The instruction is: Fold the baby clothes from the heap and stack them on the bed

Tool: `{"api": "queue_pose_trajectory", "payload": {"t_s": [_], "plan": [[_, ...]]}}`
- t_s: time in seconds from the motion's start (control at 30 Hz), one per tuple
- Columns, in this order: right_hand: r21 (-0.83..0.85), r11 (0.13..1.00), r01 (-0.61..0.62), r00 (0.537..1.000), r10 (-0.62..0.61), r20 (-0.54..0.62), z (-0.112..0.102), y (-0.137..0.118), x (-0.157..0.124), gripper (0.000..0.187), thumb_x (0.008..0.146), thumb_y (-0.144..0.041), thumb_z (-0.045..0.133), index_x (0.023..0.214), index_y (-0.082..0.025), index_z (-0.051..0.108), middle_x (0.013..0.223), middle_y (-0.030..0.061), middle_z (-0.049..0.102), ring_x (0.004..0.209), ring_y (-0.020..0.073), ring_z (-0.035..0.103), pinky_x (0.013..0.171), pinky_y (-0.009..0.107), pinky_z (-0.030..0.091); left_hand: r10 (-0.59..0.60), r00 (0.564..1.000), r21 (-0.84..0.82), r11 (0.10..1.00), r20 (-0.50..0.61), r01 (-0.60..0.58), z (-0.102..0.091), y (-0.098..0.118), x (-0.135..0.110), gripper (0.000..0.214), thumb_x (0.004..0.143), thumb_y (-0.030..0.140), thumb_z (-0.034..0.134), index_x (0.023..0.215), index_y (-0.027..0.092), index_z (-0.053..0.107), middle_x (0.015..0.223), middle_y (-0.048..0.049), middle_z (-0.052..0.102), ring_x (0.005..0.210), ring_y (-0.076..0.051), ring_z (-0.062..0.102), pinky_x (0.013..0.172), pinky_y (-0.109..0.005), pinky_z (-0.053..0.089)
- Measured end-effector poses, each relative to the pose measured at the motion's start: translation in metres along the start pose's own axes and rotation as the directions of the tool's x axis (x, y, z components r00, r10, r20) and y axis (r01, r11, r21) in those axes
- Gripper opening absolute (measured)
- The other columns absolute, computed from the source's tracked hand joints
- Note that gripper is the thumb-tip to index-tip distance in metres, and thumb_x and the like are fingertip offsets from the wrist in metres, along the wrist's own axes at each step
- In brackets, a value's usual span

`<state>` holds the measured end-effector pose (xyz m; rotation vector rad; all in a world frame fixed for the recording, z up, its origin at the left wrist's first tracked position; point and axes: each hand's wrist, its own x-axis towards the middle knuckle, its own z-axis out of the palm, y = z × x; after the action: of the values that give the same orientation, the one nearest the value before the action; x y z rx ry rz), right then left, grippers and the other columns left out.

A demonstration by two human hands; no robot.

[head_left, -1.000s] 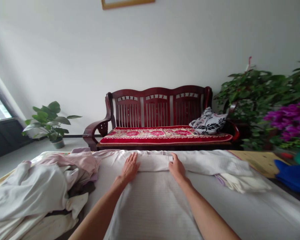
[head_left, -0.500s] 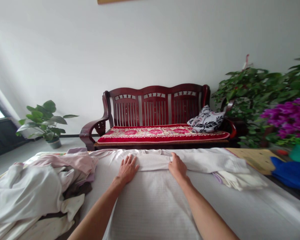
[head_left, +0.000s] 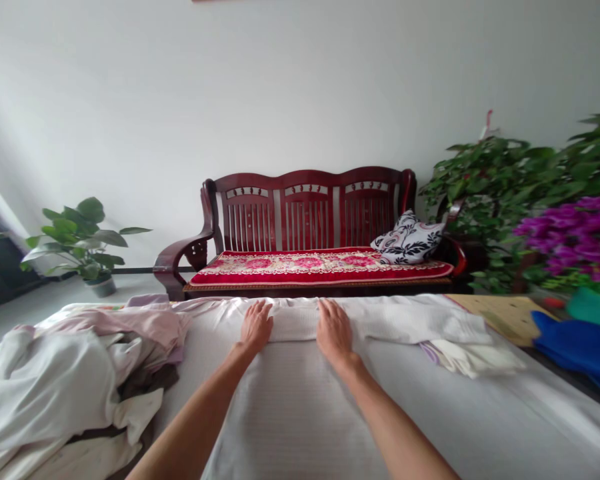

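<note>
A pale, finely ribbed long-sleeved top (head_left: 303,400) lies spread in front of me, with a sleeve (head_left: 410,320) stretched out to the right. My left hand (head_left: 257,328) rests palm down on the left side of its far end, fingers extended over the cloth. Level with it, my right hand (head_left: 334,331) lies flat on the same strip of fabric, fingers pointing away from me. Neither hand grips the cloth; a band of it shows between them. Beside the sleeve, some cream and lilac clothes (head_left: 473,358) lie folded.
A loose heap of white, pink and dark clothes (head_left: 55,380) fills the left side. The table has a pale cover (head_left: 480,427). Blue cloth (head_left: 577,350) and purple flowers (head_left: 575,233) are at right. Beyond stand a wooden bench (head_left: 305,213) and a potted plant (head_left: 87,247).
My right hand has moved left, closer to my left hand, and its bent fingers have flattened onto the cloth. My left hand stays near the same spot, its fingers closer together.
</note>
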<state>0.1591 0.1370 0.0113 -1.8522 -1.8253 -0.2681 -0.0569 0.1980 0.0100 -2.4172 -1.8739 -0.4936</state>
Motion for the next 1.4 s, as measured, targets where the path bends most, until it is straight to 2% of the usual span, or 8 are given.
{"api": "queue_pose_trajectory", "payload": {"t_s": [0.2,0.53,0.67,0.8,0.93,1.03,1.17,1.4], "plan": [[0.101,0.985,0.14,0.928,-0.167,0.334,0.026,-0.039,-0.004,0.061,0.099,-0.041,0.04,0.155,-0.016,0.036,0.162,0.0112,0.033,0.151,0.0263,0.022,0.123,0.048,0.016,0.042,0.991,0.086,0.995,0.126,-0.053,0.014,0.014,-0.005,0.055,0.1,0.042,0.042,0.151,0.021,0.043,0.159,-0.0129,0.038,0.149,-0.032,0.031,0.12,-0.05,0.025],[-0.052,0.999,-0.008,0.898,0.03,0.439,0.007,0.022,-0.01,0.062,0.101,-0.045,0.034,0.156,-0.016,0.032,0.165,0.0128,0.024,0.153,0.0258,0.016,0.123,0.051,0.009,0.007,0.987,0.117,0.993,0.161,-0.026,0.012,0.005,-0.015,0.057,0.101,0.047,0.034,0.154,0.026,0.038,0.164,-0.0105,0.029,0.151,-0.033,0.024,0.117,-0.059,0.027],[-0.002,0.999,-0.045,0.933,0.043,0.357,0.003,0.04,-0.017,0.055,0.099,-0.04,0.042,0.149,-0.018,0.045,0.161,0.0114,0.035,0.15,0.0274,0.026,0.121,0.049,0.019,-0.056,0.985,0.135,0.99,0.162,0.034,0.003,0.022,-0.023,0.052,0.101,0.036,0.037,0.149,0.02,0.045,0.161,-0.0146,0.035,0.15,-0.035,0.027,0.119,-0.06,0.021],[0.233,0.941,-0.244,0.969,0.224,0.108,-0.002,0.059,-0.025,0.045,0.095,-0.027,0.039,0.134,-0.016,0.059,0.144,0.0121,0.056,0.137,0.0224,0.047,0.115,0.036,0.034,0.119,0.985,0.034,0.992,0.122,-0.124,0.002,0.052,-0.041,0.053,0.1,0.031,0.038,0.151,0.018,0.042,0.161,-0.0139,0.034,0.15,-0.03,0.028,0.121,-0.047,0.024],[0.564,0.663,-0.492,0.782,0.622,-0.049,-0.014,0.079,-0.034,0.049,0.086,-0.026,0.034,0.127,-0.014,0.059,0.128,0.0134,0.063,0.115,0.0228,0.061,0.1,0.032,0.047,0.207,0.97,-0.038,0.978,0.129,-0.204,0.016,0.072,-0.06,0.057,0.1,0.043,0.041,0.153,0.023,0.04,0.162,-0.014,0.033,0.15,-0.033,0.027,0.12,-0.049,0.026],[0.643,0.588,-0.49,0.676,0.722,-0.145,-0.036,0.089,-0.037,0.051,0.081,-0.027,0.036,0.126,-0.012,0.057,0.126,0.015,0.062,0.111,0.024,0.061,0.097,0.032,0.048,0.213,0.969,-0.028,0.977,0.125,-0.212,0.024,0.076,-0.066,0.057,0.099,0.048,0.042,0.153,0.027,0.041,0.162,-0.0124,0.034,0.15,-0.034,0.026,0.121,-0.053,0.023],[0.565,0.691,-0.451,0.656,0.686,-0.314,-0.089,0.102,-0.033,0.05,0.082,-0.028,0.041,0.128,-0.014,0.056,0.128,0.0143,0.061,0.1,0.0234,0.062,0.094,0.035,0.047,0.207,0.972,-0.008,0.978,0.106,-0.208,0.024,0.076,-0.066,0.056,0.099,0.046,0.044,0.152,0.028,0.042,0.161,-0.0123,0.036,0.15,-0.032,0.029,0.121,-0.051,0.023],[0.026,0.674,-0.739,0.607,0.681,-0.41,-0.16,0.168,-0.034,0.058,0.089,-0.037,0.046,0.14,-0.01,0.05,0.125,0.0254,0.062,0.115,0.0394,0.058,0.091,0.05,0.046,0.202,0.977,0.006,0.979,0.069,-0.203,0.026,0.076,-0.067,0.054,0.098,0.044,0.045,0.15,0.029,0.044,0.159,-0.009,0.039,0.148,-0.031,0.032,0.121,-0.049,0.025]]}}
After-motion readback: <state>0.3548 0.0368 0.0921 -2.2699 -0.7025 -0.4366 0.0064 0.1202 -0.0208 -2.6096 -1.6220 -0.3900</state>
